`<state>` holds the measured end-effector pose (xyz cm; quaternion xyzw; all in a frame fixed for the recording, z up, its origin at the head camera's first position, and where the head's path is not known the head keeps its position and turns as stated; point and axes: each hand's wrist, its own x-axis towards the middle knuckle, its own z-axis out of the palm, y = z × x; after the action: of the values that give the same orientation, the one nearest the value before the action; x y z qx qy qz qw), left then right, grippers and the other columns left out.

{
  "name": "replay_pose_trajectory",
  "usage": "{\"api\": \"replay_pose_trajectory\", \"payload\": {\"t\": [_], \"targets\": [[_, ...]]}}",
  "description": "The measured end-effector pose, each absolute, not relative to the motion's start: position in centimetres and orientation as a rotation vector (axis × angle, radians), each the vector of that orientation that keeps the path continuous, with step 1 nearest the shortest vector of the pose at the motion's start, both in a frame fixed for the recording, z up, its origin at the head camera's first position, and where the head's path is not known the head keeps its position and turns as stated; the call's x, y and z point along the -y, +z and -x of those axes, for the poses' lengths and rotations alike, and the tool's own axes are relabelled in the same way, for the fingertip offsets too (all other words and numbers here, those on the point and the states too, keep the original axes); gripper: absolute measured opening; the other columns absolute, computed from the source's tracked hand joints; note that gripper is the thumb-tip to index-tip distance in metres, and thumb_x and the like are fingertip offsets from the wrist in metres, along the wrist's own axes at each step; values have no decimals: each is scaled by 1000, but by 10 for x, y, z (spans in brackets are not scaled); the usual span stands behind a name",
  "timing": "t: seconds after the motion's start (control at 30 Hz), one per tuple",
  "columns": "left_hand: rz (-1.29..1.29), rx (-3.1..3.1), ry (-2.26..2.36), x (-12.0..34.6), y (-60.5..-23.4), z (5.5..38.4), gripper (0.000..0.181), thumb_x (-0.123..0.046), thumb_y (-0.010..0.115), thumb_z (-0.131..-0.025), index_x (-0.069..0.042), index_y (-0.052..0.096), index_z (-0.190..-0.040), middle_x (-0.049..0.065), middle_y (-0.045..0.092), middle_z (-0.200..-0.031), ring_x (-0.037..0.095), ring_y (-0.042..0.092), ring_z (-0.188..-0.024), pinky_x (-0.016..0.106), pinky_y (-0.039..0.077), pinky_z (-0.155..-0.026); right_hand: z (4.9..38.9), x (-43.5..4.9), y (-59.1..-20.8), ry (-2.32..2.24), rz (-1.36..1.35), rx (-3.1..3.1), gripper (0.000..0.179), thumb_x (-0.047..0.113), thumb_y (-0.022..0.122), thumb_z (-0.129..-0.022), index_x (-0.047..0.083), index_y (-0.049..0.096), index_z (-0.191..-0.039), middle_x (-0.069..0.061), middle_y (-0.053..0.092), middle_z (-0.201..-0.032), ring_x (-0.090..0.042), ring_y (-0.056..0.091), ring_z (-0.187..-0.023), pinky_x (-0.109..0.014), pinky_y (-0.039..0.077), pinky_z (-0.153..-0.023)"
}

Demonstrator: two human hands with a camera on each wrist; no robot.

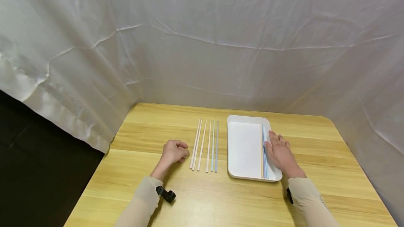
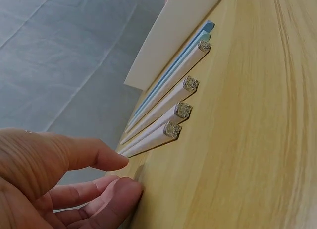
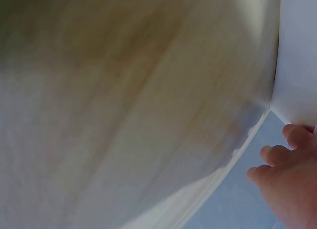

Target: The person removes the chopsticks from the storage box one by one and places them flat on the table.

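Observation:
My left hand (image 1: 175, 151) rests by the table's middle, fingers loosely bent, just left of a row of several chopsticks. In the left wrist view its thumb and fingertips stand apart with nothing between them. The row runs from pale pink chopsticks (image 1: 200, 146) to a mint green chopstick (image 1: 213, 146) and a blue-grey chopstick (image 1: 217, 146), lying roughly parallel. To their right stands a white tray (image 1: 244, 178) holding a few chopsticks, among them a cream chopstick (image 1: 261, 153) and a light blue chopstick (image 1: 265, 153), along its right side. My right hand (image 1: 281, 153) lies against the tray's right rim, fingers extended.
The wooden table (image 1: 195, 206) carries the tray and the chopsticks. A pale curtain (image 1: 221, 62) hangs behind it and along both sides. A dark area (image 1: 41, 171) lies beyond the table's left edge.

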<state>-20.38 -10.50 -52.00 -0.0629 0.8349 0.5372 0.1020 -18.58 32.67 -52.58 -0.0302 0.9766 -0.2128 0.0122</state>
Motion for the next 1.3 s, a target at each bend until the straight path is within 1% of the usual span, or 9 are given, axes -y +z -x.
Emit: {"api": "replay_pose_trajectory", "payload": {"t": [0.17, 0.27, 0.33, 0.57, 0.7, 0.8, 1.0, 1.2, 1.3], "targets": [[145, -2522, 1513, 101, -519, 203, 22, -8, 86, -83, 0, 77, -100, 6, 76, -75, 17, 68, -53, 28, 60, -50, 185, -327, -526, -674, 100, -3048, 68, 38, 28, -116, -8, 15, -165, -32, 20, -170, -62, 15, -154, -77, 9, -127], [129, -2550, 1471, 100, -521, 203, 23, -12, 88, -83, -2, 77, -100, 6, 73, -71, 16, 64, -50, 27, 56, -49, 185, -327, -526, -677, 100, -3044, 68, 38, 28, -116, -8, 14, -165, -32, 19, -170, -62, 14, -154, -77, 8, -127], [133, -2549, 1470, 99, -521, 202, 22, -11, 88, -83, -3, 77, -100, 6, 73, -69, 16, 63, -49, 26, 54, -48, 185, -327, -526, -680, 100, -3041, 68, 38, 28, -116, -8, 14, -164, -32, 19, -170, -62, 14, -154, -77, 8, -127], [127, -2512, 1507, 99, -520, 203, 22, -8, 87, -84, -1, 75, -101, 7, 75, -74, 17, 65, -52, 28, 59, -49, 184, -325, -523, -680, 93, -3043, 68, 38, 30, -116, -8, 15, -164, -32, 20, -170, -62, 15, -154, -77, 9, -127], [108, -2514, 1468, 98, -518, 202, 27, -11, 89, -83, -1, 74, -104, 6, 75, -74, 18, 67, -53, 26, 56, -49, 183, -325, -523, -690, 95, -3046, 68, 37, 30, -116, -8, 16, -164, -32, 20, -170, -62, 15, -154, -77, 9, -127], [89, -2537, 1432, 98, -519, 202, 27, -11, 88, -83, -1, 74, -104, 5, 74, -73, 18, 65, -52, 26, 55, -49, 183, -325, -523, -692, 94, -3039, 69, 39, 29, -116, -7, 15, -165, -31, 19, -171, -62, 14, -154, -77, 8, -127], [103, -2539, 1443, 100, -520, 204, 24, -9, 87, -83, -2, 75, -103, 6, 74, -74, 17, 64, -52, 27, 60, -50, 183, -325, -523, -673, 104, -3045, 69, 38, 29, -116, -9, 15, -164, -32, 19, -170, -62, 15, -154, -77, 9, -127], [82, -2562, 1484, 95, -512, 205, 30, -15, 83, -90, 0, 74, -114, 7, 73, -78, 20, 66, -53, 27, 58, -50, 182, -325, -522, -674, 104, -3049, 68, 38, 29, -116, -8, 15, -164, -32, 20, -170, -62, 15, -154, -77, 9, -127], [26, -2548, 1540, 86, -503, 205, 31, -15, 80, -92, 1, 74, -118, 7, 71, -77, 27, 69, -56, 29, 60, -51, 182, -324, -523, -677, 100, -3046, 69, 39, 29, -116, -8, 15, -164, -32, 20, -170, -61, 15, -154, -76, 10, -127]]}}
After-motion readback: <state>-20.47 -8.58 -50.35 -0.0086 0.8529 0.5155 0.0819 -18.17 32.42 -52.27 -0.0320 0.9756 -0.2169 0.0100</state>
